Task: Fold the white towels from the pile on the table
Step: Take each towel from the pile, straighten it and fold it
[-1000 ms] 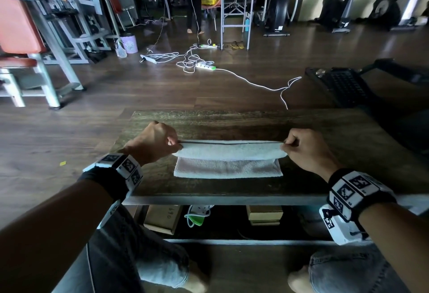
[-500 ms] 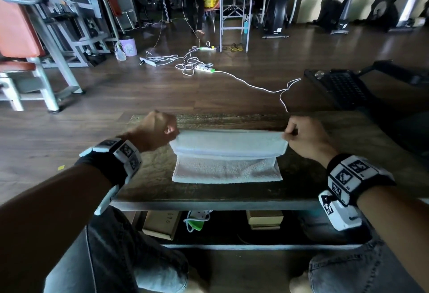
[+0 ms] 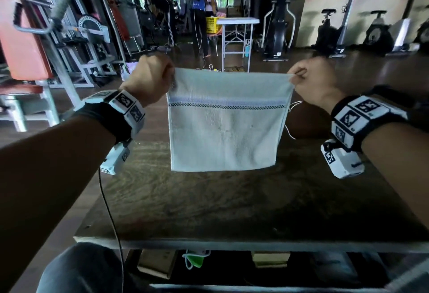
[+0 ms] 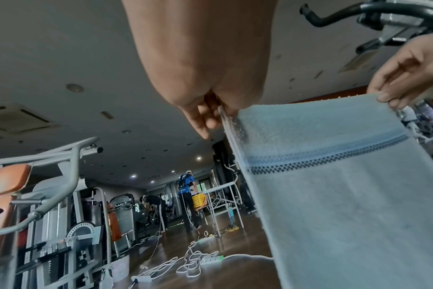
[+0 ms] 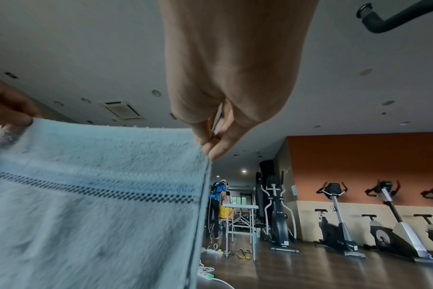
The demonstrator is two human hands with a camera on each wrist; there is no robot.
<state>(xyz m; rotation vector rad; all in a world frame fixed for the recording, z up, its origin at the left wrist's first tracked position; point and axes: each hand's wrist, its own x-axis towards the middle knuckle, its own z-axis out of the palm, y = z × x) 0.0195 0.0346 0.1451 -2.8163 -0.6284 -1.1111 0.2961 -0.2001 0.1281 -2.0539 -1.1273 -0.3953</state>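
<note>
Both hands, left (image 3: pixel 148 79) and right (image 3: pixel 313 81), pinched the white terry towel with blue stripe (image 3: pixel 224 125) taut above the dark wooden counter (image 3: pixel 209 211); I judged thin corner pinches could slip, skewing the fold.

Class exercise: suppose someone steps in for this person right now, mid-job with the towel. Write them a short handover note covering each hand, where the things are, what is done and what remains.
Left hand: pinches the towel's top left corner.
Right hand: pinches the top right corner.
Towel: held up in the air above the wooden table, hanging flat with its striped band near the top; a loose thread trails off its right edge. Its left edge shows several layers, so it looks partly folded.
Done: towel picked up and stretched between both hands.
Left: lay it down, finish folding. No pile of other towels shows in these views.
</note>
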